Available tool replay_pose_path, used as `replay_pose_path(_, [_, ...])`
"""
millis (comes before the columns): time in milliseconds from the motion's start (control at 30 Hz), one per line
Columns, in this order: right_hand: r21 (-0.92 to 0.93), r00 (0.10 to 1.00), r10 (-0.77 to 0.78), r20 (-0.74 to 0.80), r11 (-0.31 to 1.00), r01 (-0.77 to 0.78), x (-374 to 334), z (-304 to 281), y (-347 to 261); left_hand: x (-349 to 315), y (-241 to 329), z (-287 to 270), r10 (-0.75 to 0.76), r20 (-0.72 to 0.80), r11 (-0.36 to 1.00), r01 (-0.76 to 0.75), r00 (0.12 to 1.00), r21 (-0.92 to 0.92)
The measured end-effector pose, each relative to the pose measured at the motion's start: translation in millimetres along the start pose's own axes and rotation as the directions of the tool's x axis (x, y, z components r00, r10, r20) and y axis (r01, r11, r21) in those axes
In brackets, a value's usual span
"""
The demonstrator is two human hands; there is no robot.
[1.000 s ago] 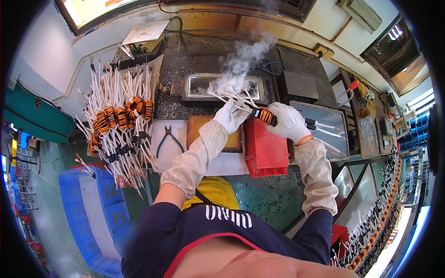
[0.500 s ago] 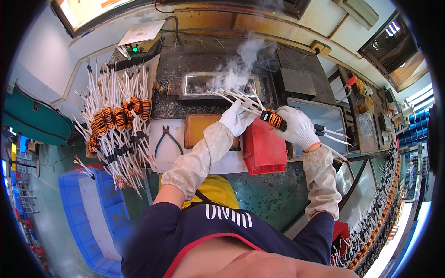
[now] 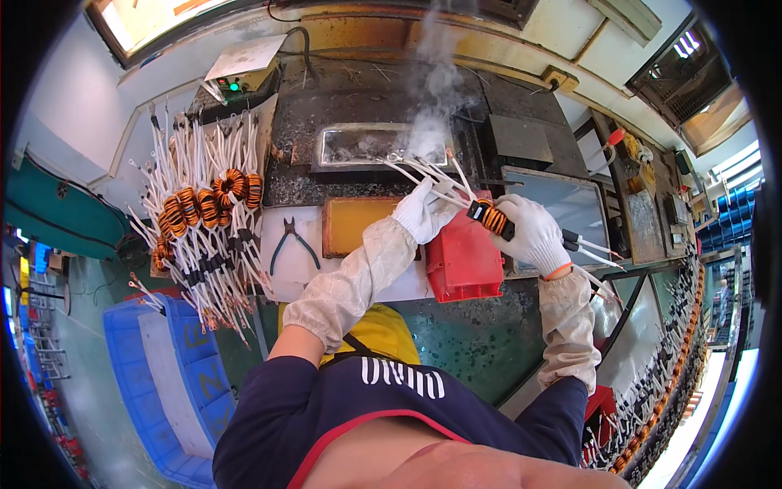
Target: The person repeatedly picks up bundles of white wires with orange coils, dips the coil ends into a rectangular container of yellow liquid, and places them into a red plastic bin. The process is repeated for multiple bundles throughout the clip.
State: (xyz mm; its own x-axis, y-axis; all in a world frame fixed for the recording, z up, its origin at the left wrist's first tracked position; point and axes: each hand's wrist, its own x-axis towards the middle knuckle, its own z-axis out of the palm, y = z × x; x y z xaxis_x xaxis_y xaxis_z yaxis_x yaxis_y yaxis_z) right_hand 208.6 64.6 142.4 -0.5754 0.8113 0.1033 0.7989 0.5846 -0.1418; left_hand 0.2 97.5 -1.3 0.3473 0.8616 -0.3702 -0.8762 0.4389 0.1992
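- I see the gloved left hand (image 3: pixel 423 215) closed around white wires (image 3: pixel 446 187); the gloved right hand (image 3: pixel 533 234) grips their orange-and-black coil (image 3: pixel 490 217).
- The coil is by the red bin's (image 3: pixel 464 270) far right corner; I can't make out inside.
- Wire tips overlap a metal trough (image 3: pixel 350 168), shiny grey within, smoke (image 3: pixel 432 110) above.
- A shallow tray (image 3: pixel 327 230) is amber inside.
- At left, a blue crate (image 3: pixel 195 346) shows a pale panel.
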Motion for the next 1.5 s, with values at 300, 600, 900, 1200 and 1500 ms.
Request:
replay_pose_path(300, [0.227,0.982,0.129,-0.135,0.969,-0.096,-22,8,-3,-13,-4,17,0.061,0.023,0.995,-0.063,0.998,0.082])
replay_pose_path(600, [0.950,0.825,0.478,0.303,-0.217,-0.223,-1,71,19,-39,19,53,0.222,0.096,0.934,-0.240,0.970,0.265])
replay_pose_path(900, [0.766,0.834,0.411,0.367,-0.643,-0.020,48,129,21,-72,-15,-5,0.185,0.047,0.688,-0.163,0.982,0.707])
replay_pose_path(1200, [0.770,0.806,0.449,0.386,-0.638,-0.013,58,139,22,-82,-25,-28,0.051,0.080,0.269,-0.091,0.995,0.959])
replay_pose_path(1500, [0.738,0.794,0.455,0.404,-0.674,0.011,59,147,27,-74,-31,-55,0.118,0.468,-0.270,-0.425,0.876,0.864])
